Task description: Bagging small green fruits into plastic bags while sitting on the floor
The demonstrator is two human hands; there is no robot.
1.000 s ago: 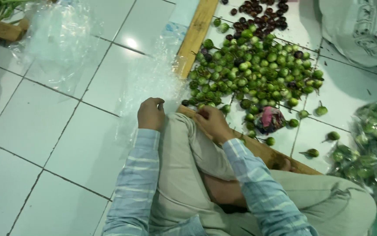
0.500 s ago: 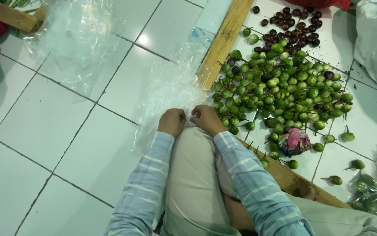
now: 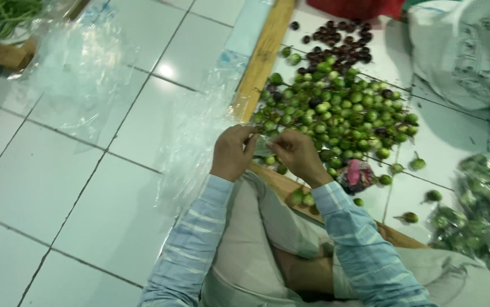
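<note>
A: Position of the hands?

B: Both raised over the knees, close together. Left hand and right hand each pinch an edge of a small clear plastic bag, fingers curled on the film; it looks as if they are pulling its mouth apart, though the film is too thin and blurred to be sure. Striped blue sleeves, person seated cross-legged on the white tiled floor.

A: Where does the bag sit against the produce?

B: Just at the near edge of the heap of small round green eggplants, which is spread on the tiles to the right of a wooden plank. The plank seems to serve as a curb keeping the heap from rolling left. A few strays lie apart toward the right edge of the floor; two rest by the right forearm.

A: Packaging around?

B: Loose clear plastic sheets, crumpled, on the left side of the floor, within reach of the left hand. Filled clear bags of green eggplants stacked at the far right edge. A white woven sack, with faint printing, at the upper right corner. Dark purple fruits form a separate patch beyond the green heap. A pink patterned cloth bundle lies at the heap's near edge.
</note>
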